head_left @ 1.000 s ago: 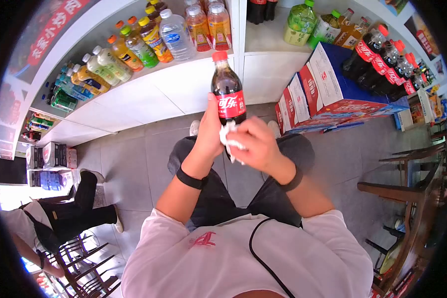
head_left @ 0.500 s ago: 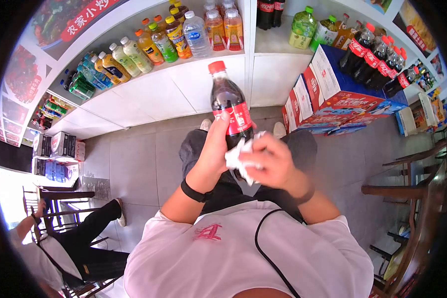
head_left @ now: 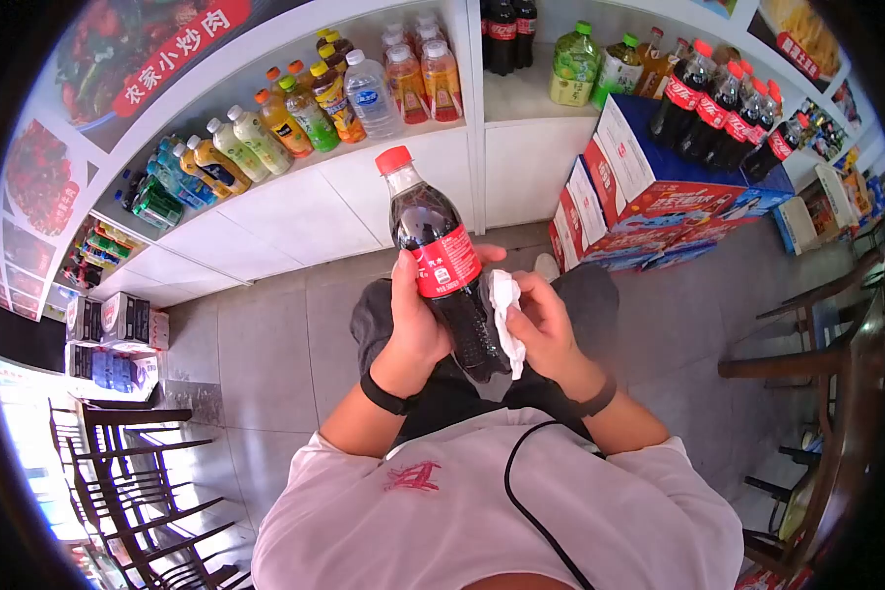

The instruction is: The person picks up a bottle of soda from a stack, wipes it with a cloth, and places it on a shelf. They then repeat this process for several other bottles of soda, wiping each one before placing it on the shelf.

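Note:
A dark cola bottle point(head_left: 446, 265) with a red cap and red label stands tilted in front of my body, its cap end toward the shelves. My left hand point(head_left: 419, 317) is wrapped round its left side, with fingertips showing beyond the label on the right. A crumpled white cloth or tissue point(head_left: 506, 320) lies against the bottle's lower right side. My right hand point(head_left: 546, 329) pinches it between thumb and fingers.
Drink bottles line a white shelf point(head_left: 315, 167) ahead. Several cola bottles stand on stacked red and blue cartons point(head_left: 649, 202) at the right. Wooden chairs point(head_left: 133, 462) are at the left, a dark wooden table point(head_left: 851, 393) at the right, and more cartons point(head_left: 118, 329) far left.
The bottle has come closer and turned, showing another part of its label. My right hand and the cloth have moved off its front to its right side. The seated person at the left is gone from view.

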